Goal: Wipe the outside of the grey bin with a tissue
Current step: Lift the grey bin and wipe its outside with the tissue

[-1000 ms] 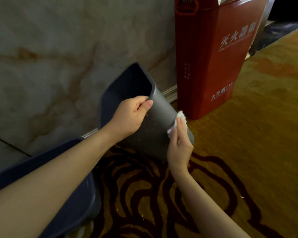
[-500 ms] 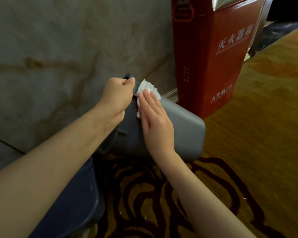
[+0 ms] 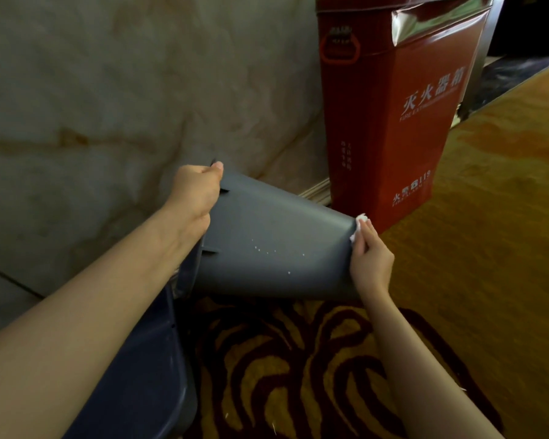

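Two hands work a tipped grey bin (image 3: 267, 248) above the carpet (image 3: 488, 248): left hand (image 3: 194, 191) clamped on its rim, right hand (image 3: 370, 258) pinching a tissue (image 3: 360, 220) at the base, where a slack grip risks a drop.

Left hand (image 3: 194, 189) holds the tipped grey bin (image 3: 273, 245) (rim end); right hand (image 3: 370, 260) presses tissue (image 3: 359, 224) against its base.

Lighting, as I logged it: dim indoor, warm cast. Brightest patch was the carpet (image 3: 504, 185) at right, lit from upper right. Glare: one silvery reflection on the top of the red fire-extinguisher box (image 3: 387, 122). Shadow: deep under the grey bin (image 3: 276, 245) and along the lower left. Sharpness: soft overall, marble wall (image 3: 108, 90) smeared. Edges: wide-angle bowing, forearms stretched.
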